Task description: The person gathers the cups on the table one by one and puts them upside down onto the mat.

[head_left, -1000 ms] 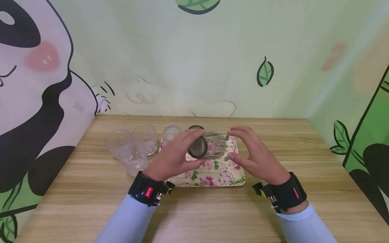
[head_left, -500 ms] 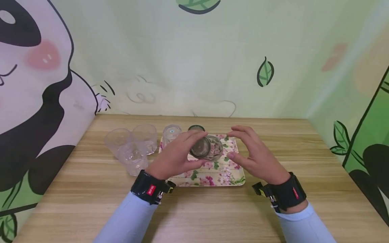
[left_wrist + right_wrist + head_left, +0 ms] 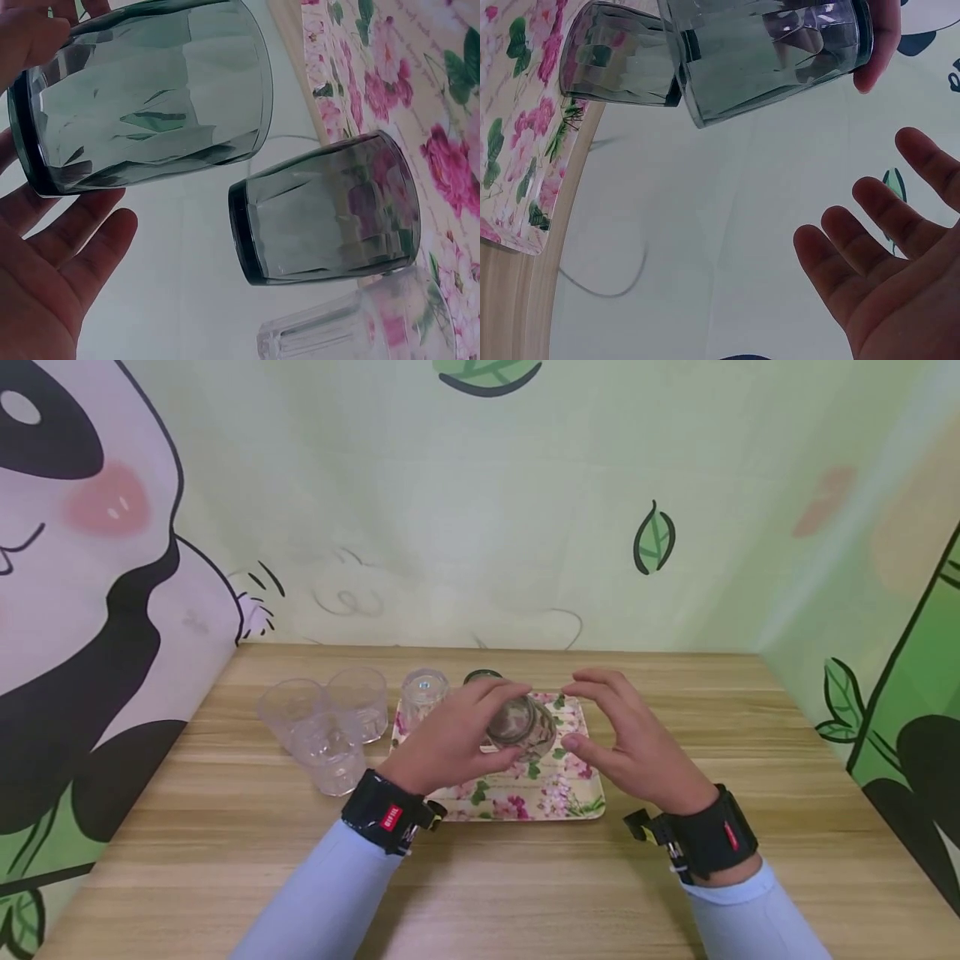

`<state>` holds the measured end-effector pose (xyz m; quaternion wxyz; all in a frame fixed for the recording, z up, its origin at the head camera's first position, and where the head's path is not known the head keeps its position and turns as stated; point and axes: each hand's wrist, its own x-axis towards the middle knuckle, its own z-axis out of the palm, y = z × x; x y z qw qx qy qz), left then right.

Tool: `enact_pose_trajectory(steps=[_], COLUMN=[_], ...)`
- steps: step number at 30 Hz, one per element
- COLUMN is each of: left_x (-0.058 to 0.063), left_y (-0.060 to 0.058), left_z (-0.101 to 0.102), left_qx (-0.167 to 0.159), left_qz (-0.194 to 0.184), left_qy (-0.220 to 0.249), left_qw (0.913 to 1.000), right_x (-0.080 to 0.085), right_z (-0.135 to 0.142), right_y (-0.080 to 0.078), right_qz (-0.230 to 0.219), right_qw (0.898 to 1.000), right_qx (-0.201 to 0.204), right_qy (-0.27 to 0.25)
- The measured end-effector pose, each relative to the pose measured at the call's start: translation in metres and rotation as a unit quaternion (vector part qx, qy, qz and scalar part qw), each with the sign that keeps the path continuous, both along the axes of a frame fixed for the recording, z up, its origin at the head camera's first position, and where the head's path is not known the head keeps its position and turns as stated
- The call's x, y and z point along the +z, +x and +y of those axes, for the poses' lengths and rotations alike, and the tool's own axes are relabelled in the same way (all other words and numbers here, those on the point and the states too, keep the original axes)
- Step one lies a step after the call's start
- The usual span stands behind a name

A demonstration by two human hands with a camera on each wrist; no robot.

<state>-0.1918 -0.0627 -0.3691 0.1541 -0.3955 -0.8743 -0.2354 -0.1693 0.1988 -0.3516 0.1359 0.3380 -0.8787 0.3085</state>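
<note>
My left hand [image 3: 457,735] grips a grey-green tinted drinking glass [image 3: 536,739] by its thick dark base, fingers and thumb spread round it. The glass is turned mouth down and slightly tilted, above the flowered tray [image 3: 510,806]. In the left wrist view, a gap shows between this held glass [image 3: 157,97] and the tray. A second tinted glass [image 3: 330,210] stands upside down on the tray, mostly hidden behind my left hand in the head view. Beside it is an upturned clear glass [image 3: 425,687]. To the right, my right hand [image 3: 637,747] holds nothing, its fingers relaxed and apart from the glass.
Three clear glasses [image 3: 333,760] stand close together on the wooden table [image 3: 525,893], left of the tray. Behind the table hangs a pale green backdrop [image 3: 487,527] with a panda and leaves.
The held glass has swung from lying nearly sideways to mouth down, its base tipping up. My left hand has shifted a little to the right. The right hand has barely moved.
</note>
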Motion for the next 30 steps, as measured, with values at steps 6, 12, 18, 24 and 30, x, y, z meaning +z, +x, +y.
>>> enact_pose_trajectory(steps=[6, 12, 18, 24, 30], left_x=[0.000, -0.004, -0.008, -0.006, -0.005], left_y=[-0.004, -0.010, -0.013, -0.015, -0.018], left_z=[0.007, 0.014, 0.019, 0.023, 0.023], left_qx=[0.000, 0.006, 0.020, 0.032, 0.036], left_qz=[0.003, -0.022, -0.035, -0.036, -0.040], left_qy=[-0.003, -0.009, -0.022, -0.038, -0.030], left_qw=[1.0000, 0.9997, 0.9989, 0.9981, 0.9981], right_x=[0.001, 0.001, 0.000, 0.000, -0.001], right_z=[0.002, 0.001, 0.001, 0.002, 0.002], right_y=[0.000, 0.001, 0.001, 0.001, 0.000], right_qz=[-0.002, -0.003, -0.002, 0.001, 0.000], right_qw=[1.000, 1.000, 1.000, 1.000, 1.000], right_qx=[0.004, 0.002, 0.002, 0.000, 0.000], right_qy=[0.001, -0.006, -0.005, 0.000, 0.003])
